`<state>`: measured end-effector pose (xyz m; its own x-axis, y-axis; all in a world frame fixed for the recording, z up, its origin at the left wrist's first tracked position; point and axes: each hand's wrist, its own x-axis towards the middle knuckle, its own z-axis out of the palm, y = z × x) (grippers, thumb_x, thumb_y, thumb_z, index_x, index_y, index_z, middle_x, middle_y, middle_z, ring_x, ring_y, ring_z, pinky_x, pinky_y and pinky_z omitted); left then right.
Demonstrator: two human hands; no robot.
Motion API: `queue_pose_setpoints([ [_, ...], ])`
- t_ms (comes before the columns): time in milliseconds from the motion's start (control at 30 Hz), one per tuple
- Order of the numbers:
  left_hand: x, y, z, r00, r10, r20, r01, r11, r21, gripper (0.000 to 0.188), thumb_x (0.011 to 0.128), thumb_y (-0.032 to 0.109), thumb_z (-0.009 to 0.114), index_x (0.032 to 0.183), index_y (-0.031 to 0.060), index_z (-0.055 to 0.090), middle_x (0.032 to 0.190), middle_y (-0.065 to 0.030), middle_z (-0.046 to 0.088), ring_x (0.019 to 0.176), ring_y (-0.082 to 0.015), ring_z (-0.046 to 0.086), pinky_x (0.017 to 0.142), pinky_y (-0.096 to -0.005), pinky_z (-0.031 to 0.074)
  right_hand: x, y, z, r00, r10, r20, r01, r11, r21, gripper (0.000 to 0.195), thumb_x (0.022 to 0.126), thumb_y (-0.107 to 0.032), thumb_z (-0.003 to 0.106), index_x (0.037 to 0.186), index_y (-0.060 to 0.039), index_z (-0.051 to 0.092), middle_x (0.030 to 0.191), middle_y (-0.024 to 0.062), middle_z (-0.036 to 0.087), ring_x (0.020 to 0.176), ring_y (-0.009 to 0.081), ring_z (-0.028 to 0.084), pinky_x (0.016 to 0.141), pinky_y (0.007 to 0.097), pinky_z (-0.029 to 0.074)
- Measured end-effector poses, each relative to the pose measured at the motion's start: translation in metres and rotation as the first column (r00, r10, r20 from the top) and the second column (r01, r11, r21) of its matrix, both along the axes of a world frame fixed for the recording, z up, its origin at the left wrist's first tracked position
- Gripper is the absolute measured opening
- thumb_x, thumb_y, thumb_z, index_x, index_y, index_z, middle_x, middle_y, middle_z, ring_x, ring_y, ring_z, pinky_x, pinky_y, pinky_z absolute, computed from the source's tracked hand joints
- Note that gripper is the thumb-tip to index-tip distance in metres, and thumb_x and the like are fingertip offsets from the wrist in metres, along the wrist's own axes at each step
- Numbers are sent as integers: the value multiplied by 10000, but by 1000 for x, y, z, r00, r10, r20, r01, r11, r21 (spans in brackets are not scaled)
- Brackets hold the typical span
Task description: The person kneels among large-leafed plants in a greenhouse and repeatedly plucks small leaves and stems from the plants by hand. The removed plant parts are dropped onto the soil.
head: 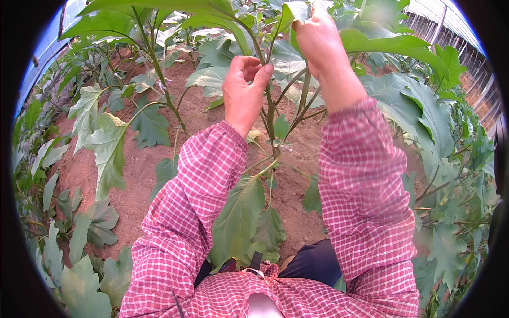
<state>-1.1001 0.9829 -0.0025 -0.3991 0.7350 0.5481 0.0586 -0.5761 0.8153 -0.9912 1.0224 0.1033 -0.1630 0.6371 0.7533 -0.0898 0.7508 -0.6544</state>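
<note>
An eggplant plant with a forked main stem (270, 113) rises from the soil in front of me. My left hand (245, 91) is at a fork of it, thumb and curled fingers closed around the thin stem there. Higher up and to the right, my right hand (318, 43) grips a broad leaf (293, 15) near the top of the plant; its fingertips are partly hidden by glare and foliage. Below the hands, a large lower leaf (240, 216) droops towards my knees.
Neighbouring eggplant stems (161, 75) stand to the left, with lobed leaves (109, 147) hanging over the reddish soil (139, 183). Dense foliage (425, 115) crowds the right side. A thin pale string (164, 63) runs beside the left plant. Greenhouse sheeting (43, 47) shows at the far left.
</note>
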Motion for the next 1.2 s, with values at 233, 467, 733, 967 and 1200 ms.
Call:
queue_pose_setpoints([
  [233, -11, 20, 4, 979, -9, 202, 24, 997, -69, 215, 874, 196, 664, 916, 9, 566, 800, -42, 648, 705, -89, 604, 576, -239, 483, -17, 14, 12, 997, 70, 28, -51, 899, -435, 345, 914, -26, 498, 1250, 40, 457, 1144, 158, 578, 1064, 246, 585, 923, 335, 487],
  [467, -25, 45, 20, 979, -18, 203, 58, 980, -192, 199, 852, 198, 685, 817, 24, 595, 731, -11, 593, 607, -87, 548, 529, -241, 481, -19, -22, 7, 929, 295, 225, -247, 945, -216, 301, 892, -51, 524, 1182, 25, 540, 1098, 112, 613, 1034, 173, 585, 916, 292, 447],
  [733, -7, 21, 28, 892, -445, 75, 445, 842, -305, 322, 858, 366, 683, 925, 52, 701, 858, -14, 663, 724, -93, 585, 668, -250, 480, 3, -34, 29, 831, 223, 510, -201, 975, -100, 361, 897, -177, 566, 1192, 30, 567, 1200, 104, 579, 1140, 180, 518, 952, 306, 404],
  [967, -8, 13, 36, 777, -628, -40, 565, 724, -395, 494, 959, 479, 470, 1025, 36, 678, 1024, -88, 681, 979, -161, 620, 820, -303, 494, -7, -46, 45, 825, -267, 498, 128, 947, 296, 574, 872, -437, 606, 1188, 41, 568, 1052, 186, 633, 990, 286, 607, 863, 349, 474],
  [1200, -32, 4, 14, 749, -646, 146, 655, 690, -308, 659, 944, 613, 337, 985, 29, 640, 975, -78, 649, 950, -166, 592, 849, -315, 441, 19, -90, 52, 889, 236, 393, -364, 884, 294, 454, 910, -337, 607, 1204, 9, 592, 1143, 157, 635, 1017, 191, 622, 855, 306, 496],
])
